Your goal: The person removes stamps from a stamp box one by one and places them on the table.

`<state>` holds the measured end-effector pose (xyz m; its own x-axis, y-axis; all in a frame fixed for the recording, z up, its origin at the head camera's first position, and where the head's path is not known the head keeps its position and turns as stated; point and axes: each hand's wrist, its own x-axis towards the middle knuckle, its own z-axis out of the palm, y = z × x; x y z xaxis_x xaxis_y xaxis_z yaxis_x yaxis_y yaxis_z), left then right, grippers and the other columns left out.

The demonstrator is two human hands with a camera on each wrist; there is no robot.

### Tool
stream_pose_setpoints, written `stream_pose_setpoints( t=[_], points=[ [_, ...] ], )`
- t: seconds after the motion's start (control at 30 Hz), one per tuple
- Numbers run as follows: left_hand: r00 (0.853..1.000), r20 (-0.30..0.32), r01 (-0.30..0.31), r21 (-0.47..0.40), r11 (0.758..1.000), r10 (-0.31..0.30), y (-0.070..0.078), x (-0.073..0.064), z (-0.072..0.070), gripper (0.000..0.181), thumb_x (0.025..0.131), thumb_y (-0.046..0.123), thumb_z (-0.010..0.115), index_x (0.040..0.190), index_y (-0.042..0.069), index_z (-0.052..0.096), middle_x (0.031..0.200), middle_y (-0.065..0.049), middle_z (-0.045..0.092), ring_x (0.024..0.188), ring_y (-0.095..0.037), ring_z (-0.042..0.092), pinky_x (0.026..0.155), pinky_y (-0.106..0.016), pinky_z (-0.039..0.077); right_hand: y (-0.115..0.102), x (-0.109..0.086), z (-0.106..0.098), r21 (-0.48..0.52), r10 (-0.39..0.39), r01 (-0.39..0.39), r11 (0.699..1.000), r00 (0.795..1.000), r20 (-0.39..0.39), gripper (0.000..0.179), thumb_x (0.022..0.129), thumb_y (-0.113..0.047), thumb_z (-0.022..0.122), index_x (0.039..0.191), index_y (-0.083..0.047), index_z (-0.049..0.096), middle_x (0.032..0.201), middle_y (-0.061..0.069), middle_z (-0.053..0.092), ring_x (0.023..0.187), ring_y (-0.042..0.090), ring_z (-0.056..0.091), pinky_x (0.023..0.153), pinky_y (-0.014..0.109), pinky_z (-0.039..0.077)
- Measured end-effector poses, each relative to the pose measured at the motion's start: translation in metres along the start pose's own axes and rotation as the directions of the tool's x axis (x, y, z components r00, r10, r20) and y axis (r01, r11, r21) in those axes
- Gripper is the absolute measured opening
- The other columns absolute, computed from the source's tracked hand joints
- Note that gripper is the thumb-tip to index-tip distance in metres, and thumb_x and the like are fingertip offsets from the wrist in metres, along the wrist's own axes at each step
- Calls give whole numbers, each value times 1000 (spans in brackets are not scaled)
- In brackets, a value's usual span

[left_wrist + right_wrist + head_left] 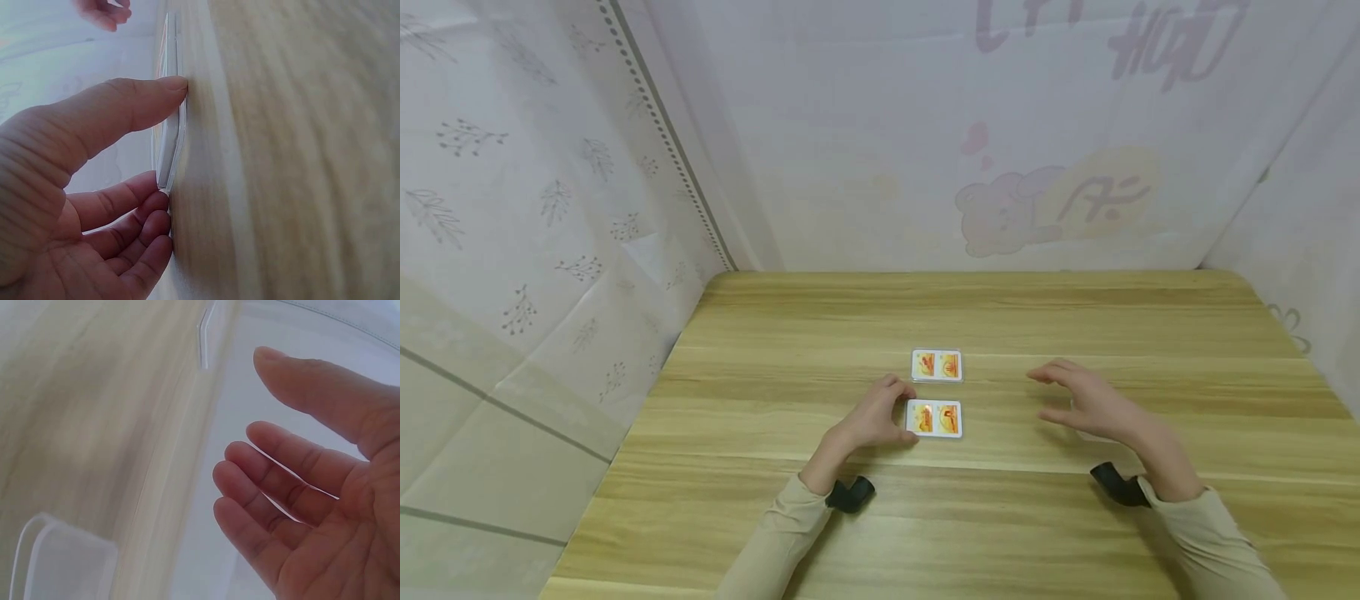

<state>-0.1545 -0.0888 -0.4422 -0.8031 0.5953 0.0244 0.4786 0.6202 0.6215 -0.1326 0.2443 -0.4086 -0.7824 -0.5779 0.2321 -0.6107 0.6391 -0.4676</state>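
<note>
Two flat clear cases lie one behind the other on the wooden table, each framing a white card with two orange-and-yellow pictures like stamps. At the left end of the near case (935, 418), my left hand (874, 417) grips it with the thumb on its front edge and the fingertips by the far corner. Just behind is the far case (937, 366), untouched. My right hand (1097, 404) hovers to the right, fingers loosely bent and thumb apart, holding nothing. Below it in the right wrist view lies a clear plastic piece (72, 565), mostly covered by the hand in the head view.
The table (1000, 533) has light wood grain and a rounded far edge. Behind it hangs a pale printed cloth (865, 150), with another patterned cloth (535, 208) on the left. Black wrist mounts (852, 494) stick out at both sleeves.
</note>
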Motion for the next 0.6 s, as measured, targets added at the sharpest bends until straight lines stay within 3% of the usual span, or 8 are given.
stream_pose_setpoints(
  t=[0.6],
  points=[
    [1000,1,9,-21,1000,-9,-1,0,1,53,65,13,85,108,-2,58,106,-10,51,101,-25,48,93,-40,40,-10,21,11,13,16,-17,1000,999,44,45,76,-6,75,116,7,57,110,17,62,98,30,58,83,46,48]
  ],
)
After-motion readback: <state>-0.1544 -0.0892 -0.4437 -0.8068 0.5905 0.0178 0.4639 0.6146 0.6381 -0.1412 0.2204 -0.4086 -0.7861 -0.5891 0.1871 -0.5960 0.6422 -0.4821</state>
